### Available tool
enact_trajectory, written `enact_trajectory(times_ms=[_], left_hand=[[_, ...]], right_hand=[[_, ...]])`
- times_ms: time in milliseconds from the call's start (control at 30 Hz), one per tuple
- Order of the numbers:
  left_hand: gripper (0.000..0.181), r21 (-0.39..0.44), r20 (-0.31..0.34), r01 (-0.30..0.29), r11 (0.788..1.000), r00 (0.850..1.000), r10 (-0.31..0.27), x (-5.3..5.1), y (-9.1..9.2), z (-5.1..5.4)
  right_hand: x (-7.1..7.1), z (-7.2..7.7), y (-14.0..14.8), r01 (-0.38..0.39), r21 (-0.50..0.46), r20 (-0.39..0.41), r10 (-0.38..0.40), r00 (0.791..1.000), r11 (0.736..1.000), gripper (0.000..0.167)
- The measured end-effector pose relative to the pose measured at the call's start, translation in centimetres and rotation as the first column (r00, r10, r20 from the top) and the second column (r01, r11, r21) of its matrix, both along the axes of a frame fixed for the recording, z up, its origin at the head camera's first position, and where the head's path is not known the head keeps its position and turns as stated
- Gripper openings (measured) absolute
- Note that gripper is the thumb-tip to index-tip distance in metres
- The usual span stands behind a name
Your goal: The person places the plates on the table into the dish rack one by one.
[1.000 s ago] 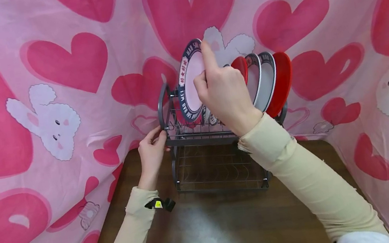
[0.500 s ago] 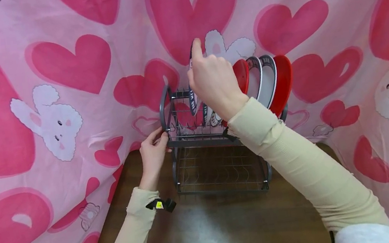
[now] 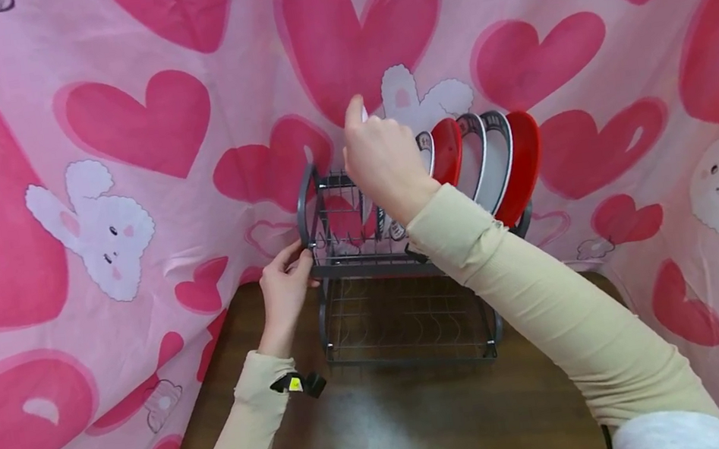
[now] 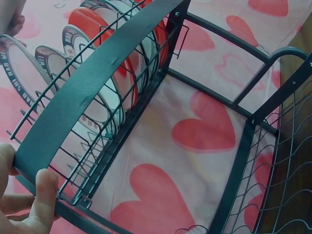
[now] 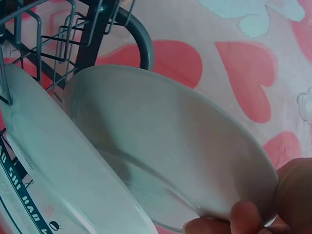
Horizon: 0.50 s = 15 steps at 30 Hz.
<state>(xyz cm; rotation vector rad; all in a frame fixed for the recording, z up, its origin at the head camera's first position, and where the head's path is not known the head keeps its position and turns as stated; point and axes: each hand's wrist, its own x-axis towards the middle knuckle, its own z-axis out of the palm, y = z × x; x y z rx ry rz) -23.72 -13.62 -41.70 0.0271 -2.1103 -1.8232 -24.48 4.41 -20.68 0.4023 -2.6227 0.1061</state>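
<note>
My left hand (image 3: 284, 289) grips the left end of a dark two-tier dish rack (image 3: 372, 263), thumb at the front of the upper frame. My right hand (image 3: 385, 163) is over the rack's upper tier and holds a plate by its rim. In the right wrist view that plate (image 5: 175, 141) shows its pale underside, pinched at the lower right. The left wrist view shows its dark lettered rim and pale face, tilted beside the other plates. From the head view my hand and the angle hide most of it. Whether it touches the wires is unclear.
Red plates (image 3: 527, 166) and grey plates with dark rims (image 3: 498, 159) stand on edge in the upper tier's right half. The lower wire tier (image 3: 407, 317) sits near the brown tabletop (image 3: 395, 427). Pink heart-printed cloth (image 3: 138, 125) hangs around the back and sides.
My right hand has moved left and lower with the plate, which has turned from showing its face to nearly edge-on in the head view. My left hand keeps its grip on the rack.
</note>
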Motion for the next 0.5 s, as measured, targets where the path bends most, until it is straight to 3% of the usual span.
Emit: enact_trajectory(times_ms=[200,500], left_hand=[[0.035,-0.009,0.001,0.0,1.0,1.0,0.0,-0.1,0.0,0.0],[0.034,-0.014,-0.003,-0.001,1.0,1.0,0.001,-0.3,0.4,0.0]], right_hand=[[-0.4,-0.4,-0.5,0.029,-0.01,0.032,-0.029,0.999,1.0,0.062],[-0.9,-1.3,-0.8,0.06,0.066,0.052,-0.063,0.997,0.996,0.055]])
